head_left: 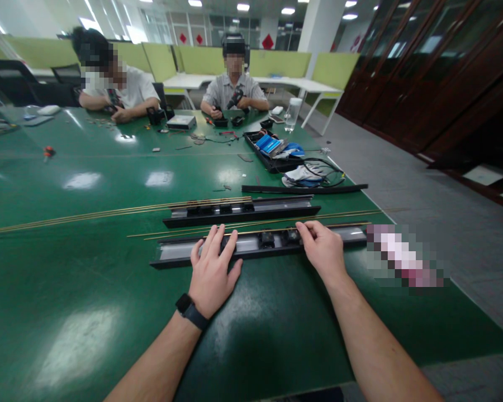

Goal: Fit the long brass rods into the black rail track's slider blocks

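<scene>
A long black channel (pixel 251 246) with a pale inside lies across the green table in front of me. Black blocks (pixel 266 239) sit inside it. My left hand (pixel 213 273) lies over its left half, fingers spread, the fingertips at the far edge. With thumb and index finger pinched, my right hand (pixel 323 250) holds a thin brass rod (pixel 272 230) along the channel's far side. More thin rods (pixel 184 229) lie just behind. A second black channel (pixel 276 210) with similar blocks lies farther back, and several long brass rods (pixel 109 213) rest over its left part.
A black strip (pixel 305 188) lies behind the channels. Beyond it are a black tray (pixel 272 162) with blue parts, cables and gloves (pixel 304 176). A blurred-out pink item (pixel 402 257) is at right, near the table edge. Two people (pixel 235 84) sit across the table, one holding a drill (pixel 235 97).
</scene>
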A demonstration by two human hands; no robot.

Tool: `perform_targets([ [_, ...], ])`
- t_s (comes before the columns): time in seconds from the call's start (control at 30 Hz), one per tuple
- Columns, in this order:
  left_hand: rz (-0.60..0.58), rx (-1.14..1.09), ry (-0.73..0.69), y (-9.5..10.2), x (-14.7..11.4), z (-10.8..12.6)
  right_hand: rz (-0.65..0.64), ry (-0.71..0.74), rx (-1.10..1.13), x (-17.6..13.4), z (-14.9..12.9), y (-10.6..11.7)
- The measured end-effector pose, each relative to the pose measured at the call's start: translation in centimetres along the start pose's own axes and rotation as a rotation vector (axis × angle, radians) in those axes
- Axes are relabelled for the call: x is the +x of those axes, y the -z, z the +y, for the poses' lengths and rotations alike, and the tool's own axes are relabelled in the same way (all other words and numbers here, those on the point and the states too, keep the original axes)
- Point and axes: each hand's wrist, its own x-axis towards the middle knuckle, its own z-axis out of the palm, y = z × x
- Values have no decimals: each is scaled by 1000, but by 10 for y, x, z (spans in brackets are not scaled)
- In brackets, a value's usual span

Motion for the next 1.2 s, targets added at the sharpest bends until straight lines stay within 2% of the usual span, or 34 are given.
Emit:
perform_targets([
  [0.47,-3,5,2,0,1,0,4,17,-60,1,-1,0],
  [0.87,2,8,0,1,1,1,0,-13,70,-2,-1,2],
  [1.2,-10,7,7,2,1,2,2,28,-21,-1,0,1],
])
